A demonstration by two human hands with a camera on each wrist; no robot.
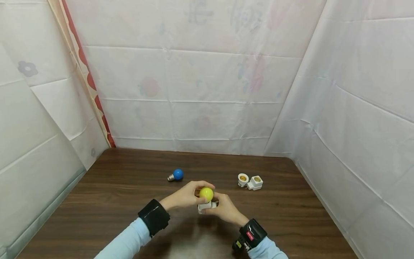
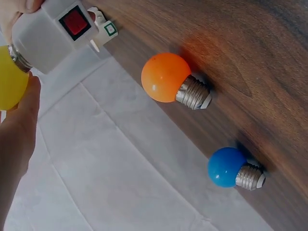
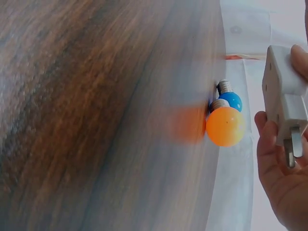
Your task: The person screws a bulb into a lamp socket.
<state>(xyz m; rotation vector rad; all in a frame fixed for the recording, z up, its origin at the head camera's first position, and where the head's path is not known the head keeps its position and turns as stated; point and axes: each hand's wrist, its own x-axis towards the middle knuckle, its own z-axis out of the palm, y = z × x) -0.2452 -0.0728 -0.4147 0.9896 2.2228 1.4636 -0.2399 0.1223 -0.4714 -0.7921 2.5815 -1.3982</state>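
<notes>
- The left hand [image 1: 185, 195] has its grip clamped on the globe of the yellow bulb [image 1: 206, 194], likely so the metal base [image 2: 19, 58] points freely at the socket's mouth.
- The right hand [image 1: 228, 210] has its grip clamped on the body of the white switch socket [image 2: 50, 36], apparently to steady it; its plug prongs [image 3: 294, 147] project bare.
- Bulb and socket meet above the table [image 1: 129, 180], between the hands; how deep the threads sit cannot be told.
- The orange bulb [image 2: 166, 78] and blue bulb [image 2: 226, 167] lie apart on their sides, presumably within easy reach.
- The round socket [image 1: 243, 179] and square socket [image 1: 255, 183] sit side by side, mouths upward, probably for easy access.
- The red label [image 1: 250, 236] on the right wristband and faint characters [image 1: 246, 16] on the sheet are unreadable; no brand shows.
</notes>
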